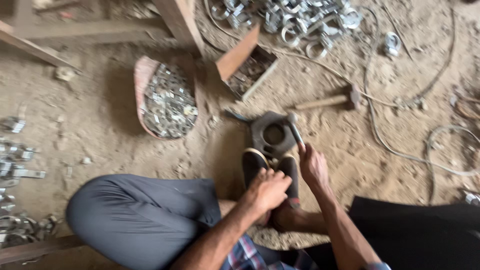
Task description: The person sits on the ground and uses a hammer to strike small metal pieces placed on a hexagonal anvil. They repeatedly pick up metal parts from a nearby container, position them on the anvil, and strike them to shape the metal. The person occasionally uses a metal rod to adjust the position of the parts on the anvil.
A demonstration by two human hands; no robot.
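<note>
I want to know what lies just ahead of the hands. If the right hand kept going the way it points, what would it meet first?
Probably the dark metal block with a round hole. The right hand grips a hammer aimed up-left over it; depth is unclear.

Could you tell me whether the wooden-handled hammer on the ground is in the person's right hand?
No, the hammer lies alone on the dirt, while the right hand grips a thin metal rod.

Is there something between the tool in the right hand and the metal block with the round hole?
Nothing visible. The right hand holds a small hammer-like tool whose head sits at the edge of the metal block. The left hand rests lower, over the shoes.
</note>
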